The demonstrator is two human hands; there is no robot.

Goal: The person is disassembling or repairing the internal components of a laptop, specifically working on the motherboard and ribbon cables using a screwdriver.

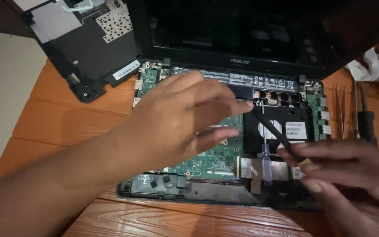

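Observation:
An opened black laptop (224,195) lies on an orange wooden table, its green circuit board (216,160) exposed. My left hand (180,118) hovers over the board with its fingers apart, the index fingertip close to the upper end of a thin black tool (270,127). My right hand (347,175) pinches the lower end of that tool at the laptop's right side. The tool slants up and left across the black drive bay (297,116). A small screwdriver with a clear and blue handle (266,164) lies on the laptop just left of my right hand.
The removed black top cover (88,48) lies upside down at the upper left. The laptop's dark screen (224,30) stands open at the back. Metal tweezers (341,109) and a dark-handled screwdriver (366,120) lie to the right, with crumpled white material (371,68) behind them.

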